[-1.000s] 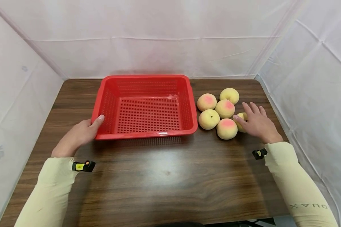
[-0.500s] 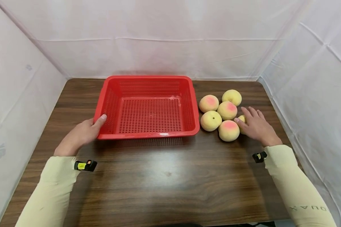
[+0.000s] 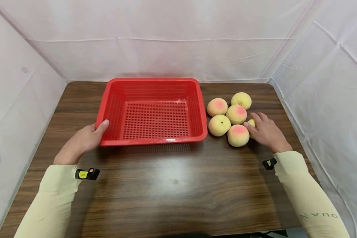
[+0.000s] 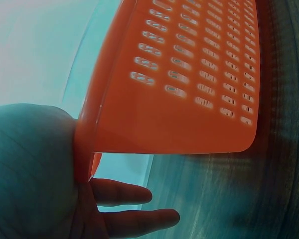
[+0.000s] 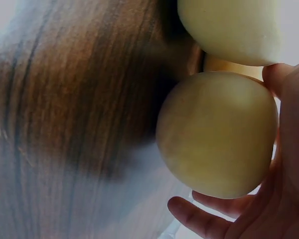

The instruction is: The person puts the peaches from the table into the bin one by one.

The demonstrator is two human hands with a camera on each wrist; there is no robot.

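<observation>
I'm bracing the red perforated plastic basket (image 3: 153,111) with my left hand (image 3: 82,140): thumb hooked over the rim at the near-left corner, palm against the outside wall. In the left wrist view the rim (image 4: 87,134) is sitting against my palm while my fingers (image 4: 134,219) are lying out straight below it, so this is a steadying hold that's keeping the basket from sliding on the dark wood-grain table (image 3: 172,185), not a lifting one. The basket is sitting flat at the far centre of the table, nothing in it.

My right hand (image 3: 266,132) is curling around the sixth yellow-pink peach (image 3: 251,125), the rightmost of the cluster and mostly hidden under my fingers in the head view. In the right wrist view this peach (image 5: 217,134) is cupped in my palm, thumb on one side, fingers (image 5: 199,219) wrapping beneath. Can't tell whether it's leaving the table yet.

The other five peaches are sitting just right of the basket, packed touching one another: far one (image 3: 241,100), far-left one (image 3: 217,106), middle one (image 3: 236,114), near-left one with its stem dimple up (image 3: 219,125), near one with the pink blush (image 3: 238,135), which is resting against the one I'm gripping. I'm taking the outermost peach because it's the one my hand can close round without knocking the rest.

Hands are well apart, one on each side of the work.
</observation>
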